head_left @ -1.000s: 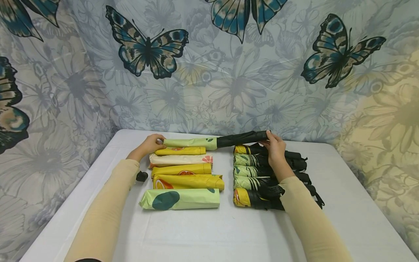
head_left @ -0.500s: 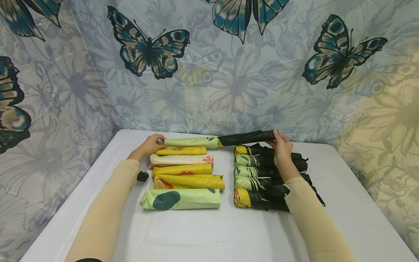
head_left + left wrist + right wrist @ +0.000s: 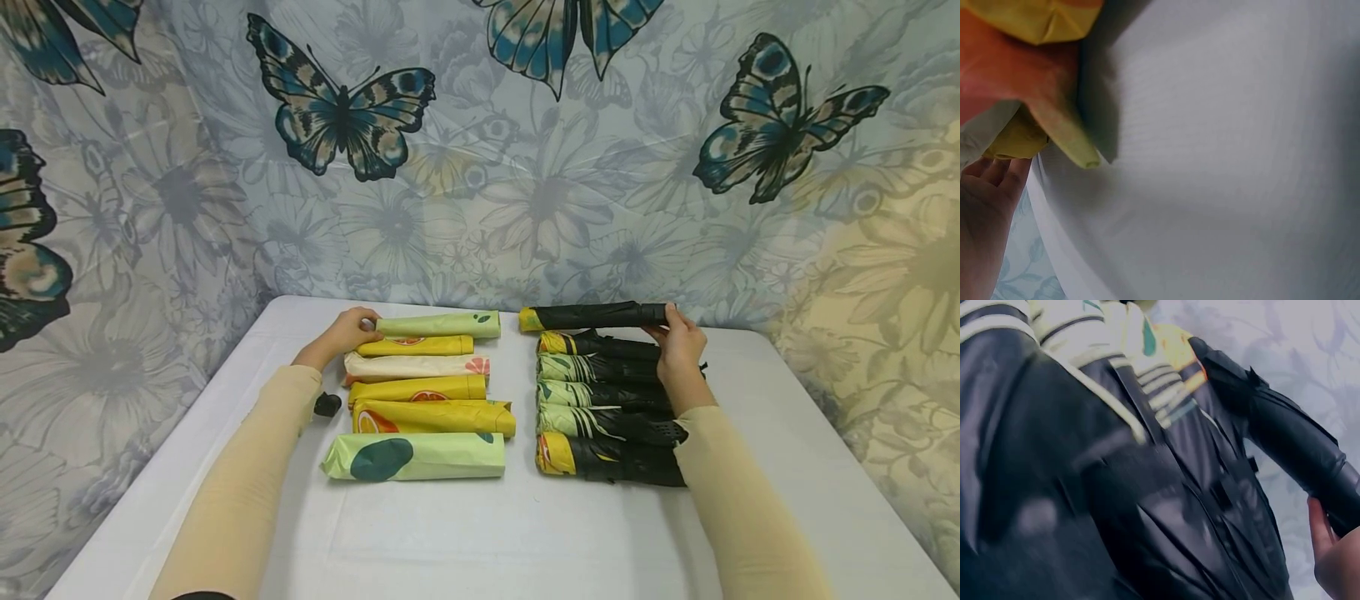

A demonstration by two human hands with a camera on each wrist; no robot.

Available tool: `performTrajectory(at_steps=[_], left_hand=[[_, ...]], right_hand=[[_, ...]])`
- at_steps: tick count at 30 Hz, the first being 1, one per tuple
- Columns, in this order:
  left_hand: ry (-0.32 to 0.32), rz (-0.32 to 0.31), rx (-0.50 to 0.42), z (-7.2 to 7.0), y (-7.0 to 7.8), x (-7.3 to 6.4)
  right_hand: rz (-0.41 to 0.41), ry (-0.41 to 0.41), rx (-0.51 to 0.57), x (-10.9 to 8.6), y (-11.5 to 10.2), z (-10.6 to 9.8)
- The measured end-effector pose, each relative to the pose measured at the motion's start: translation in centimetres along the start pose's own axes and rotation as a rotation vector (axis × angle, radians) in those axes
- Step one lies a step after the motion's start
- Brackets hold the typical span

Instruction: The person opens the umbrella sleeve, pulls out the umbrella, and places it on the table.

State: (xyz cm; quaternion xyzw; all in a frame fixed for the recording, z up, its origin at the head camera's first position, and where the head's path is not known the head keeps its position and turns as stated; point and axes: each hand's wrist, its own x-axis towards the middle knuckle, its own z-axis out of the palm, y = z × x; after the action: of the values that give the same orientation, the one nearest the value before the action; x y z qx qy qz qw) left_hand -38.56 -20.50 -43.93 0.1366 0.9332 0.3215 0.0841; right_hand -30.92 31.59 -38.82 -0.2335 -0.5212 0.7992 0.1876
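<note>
At the back of the white table, my left hand (image 3: 341, 335) pinches the left end of a light green umbrella sleeve (image 3: 438, 325). My right hand (image 3: 681, 350) grips the right end of a folded black umbrella (image 3: 592, 315) with a yellow tip. A gap separates that tip from the sleeve's right end. In the right wrist view, the fingers of the right hand (image 3: 1335, 559) lie against the black umbrella (image 3: 1297, 437). The left wrist view shows the left hand (image 3: 988, 212) partly, behind yellow and orange sleeves (image 3: 1016, 65) that hide what it pinches.
Several yellow, cream and green sleeves (image 3: 412, 457) lie in a column on the left. Several folded umbrellas (image 3: 600, 421) lie stacked front to back on the right, partly under the right forearm. A small black object (image 3: 327, 405) sits by the left wrist. Patterned cloth (image 3: 480, 208) hangs behind the table.
My right hand has moved right with the black umbrella, which has come fully out of the green sleeve. The left hand has stayed in place on the sleeve.
</note>
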Motion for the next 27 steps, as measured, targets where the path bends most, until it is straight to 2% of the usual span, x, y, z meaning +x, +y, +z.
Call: performTrajectory(at_steps=[7, 10, 20, 27], left_hand=[[-0.003, -0.008, 0.01, -0.1, 0.4, -0.1], [-0.003, -0.009, 0.016, -0.1, 0.5, -0.2], [0.007, -0.001, 0.007, -0.1, 0.5, -0.4], [0.003, 0.001, 0.006, 0.0, 0.3, -0.2]], right_hand=[[0.006, 0.063, 0.113, 0.6, -0.9, -1.6], [0.007, 0.074, 0.128, 0.8, -1.1, -2.1], [0.069, -0.009, 0.093, 0.8, -1.7, -3.0], [0.114, -0.016, 0.029, 1.2, -2.2, -3.4]])
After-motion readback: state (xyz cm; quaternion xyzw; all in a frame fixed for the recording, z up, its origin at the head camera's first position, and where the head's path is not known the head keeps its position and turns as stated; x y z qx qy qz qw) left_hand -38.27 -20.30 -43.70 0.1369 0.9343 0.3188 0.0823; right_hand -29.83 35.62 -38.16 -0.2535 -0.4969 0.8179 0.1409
